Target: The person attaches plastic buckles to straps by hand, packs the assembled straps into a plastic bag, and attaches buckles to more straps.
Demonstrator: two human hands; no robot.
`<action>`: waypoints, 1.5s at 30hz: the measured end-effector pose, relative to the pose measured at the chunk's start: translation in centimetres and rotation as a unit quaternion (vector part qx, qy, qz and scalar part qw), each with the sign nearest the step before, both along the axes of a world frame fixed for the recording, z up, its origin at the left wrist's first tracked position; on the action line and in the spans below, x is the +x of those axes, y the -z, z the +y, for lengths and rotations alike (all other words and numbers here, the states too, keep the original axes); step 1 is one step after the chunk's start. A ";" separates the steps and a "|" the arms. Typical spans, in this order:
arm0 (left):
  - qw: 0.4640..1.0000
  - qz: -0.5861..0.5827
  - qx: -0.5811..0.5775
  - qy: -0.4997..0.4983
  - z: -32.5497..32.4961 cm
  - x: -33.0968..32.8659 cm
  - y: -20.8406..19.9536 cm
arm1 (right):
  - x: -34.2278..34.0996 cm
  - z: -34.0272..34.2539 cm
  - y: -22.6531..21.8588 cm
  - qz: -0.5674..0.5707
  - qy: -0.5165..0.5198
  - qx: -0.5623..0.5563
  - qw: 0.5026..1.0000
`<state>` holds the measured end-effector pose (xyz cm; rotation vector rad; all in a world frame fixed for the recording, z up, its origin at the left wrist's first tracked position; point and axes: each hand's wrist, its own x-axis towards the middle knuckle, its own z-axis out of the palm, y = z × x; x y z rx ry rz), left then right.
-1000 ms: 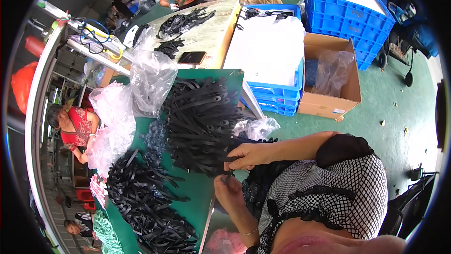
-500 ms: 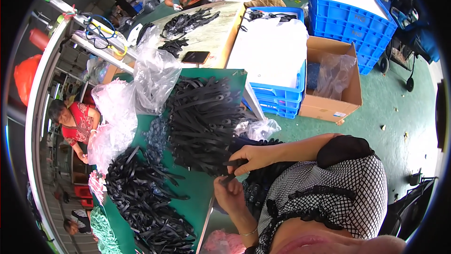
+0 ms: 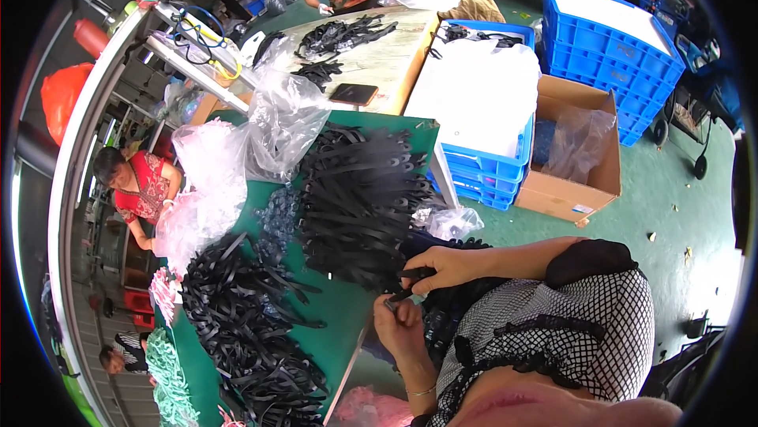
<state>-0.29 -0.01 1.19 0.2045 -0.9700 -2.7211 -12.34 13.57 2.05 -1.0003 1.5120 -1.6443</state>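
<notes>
— What were your fingers closed on?
— My right hand [image 3: 444, 267] pinched a black strap piece [image 3: 418, 273] in a narrow grip, and my left hand [image 3: 401, 327] pinched a dark strap end [image 3: 399, 298] just below it in my view. I couldn't tell whether both belonged to one strap.

— Which way did they point?
— The upper one's long axis ran nearly level, tip to the left; the lower one slanted, rising to the right. Both were by the edge of the green table [image 3: 343, 332].

— And past them?
— A thick bundle of black straps [image 3: 359, 206] lay mostly lengthwise left to right, and a second pile of straps [image 3: 245, 324] tangled every way. Farther off were a clear plastic bag [image 3: 284, 123], a smartphone [image 3: 354, 94] and a co-worker in a red top [image 3: 144, 186].
</notes>
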 end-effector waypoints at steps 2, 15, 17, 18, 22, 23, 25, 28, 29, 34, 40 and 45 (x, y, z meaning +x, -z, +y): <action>1.000 0.005 -0.003 0.011 -0.1 -0.1 0.3 | 0.2 -0.1 0.1 0.003 0.006 -0.007 1.000; 0.999 -0.014 -0.012 -0.028 0.0 0.3 1.0 | -0.1 0.0 0.7 0.050 -0.007 0.027 0.998; 0.999 -0.016 -0.018 -0.023 0.0 0.3 1.1 | -0.1 0.2 0.8 0.044 -0.003 0.023 0.999; 0.999 -0.017 -0.024 -0.021 0.0 0.3 1.2 | -0.1 0.2 0.8 0.044 -0.001 0.013 0.999; 0.999 -0.006 -0.038 -0.001 0.1 0.1 1.4 | -0.1 0.4 0.3 0.026 -0.008 0.009 1.000; 0.999 -0.010 -0.045 -0.004 0.2 0.0 1.3 | -0.2 0.4 0.4 0.025 -0.007 0.010 1.000; 0.998 -0.015 -0.053 -0.008 0.4 -0.2 1.2 | -0.3 0.3 0.8 0.010 -0.007 0.001 1.000; 0.999 -0.015 -0.050 -0.014 0.4 -0.3 1.1 | -0.2 -0.1 1.1 -0.025 0.011 -0.016 1.000; 0.999 -0.017 -0.047 -0.016 0.5 -0.5 1.0 | -0.3 0.0 0.9 -0.027 0.008 -0.015 0.999; 0.999 -0.020 -0.035 -0.026 0.5 -0.4 0.6 | -0.3 0.3 0.6 -0.068 -0.001 0.020 0.998; 1.000 -0.014 0.024 -0.010 1.1 0.0 0.6 | 0.5 0.3 -0.1 -0.139 -0.009 0.056 0.989; 0.999 -0.028 0.008 -0.027 1.1 -0.9 -0.6 | 0.3 -0.3 -2.0 -0.167 0.021 0.029 0.985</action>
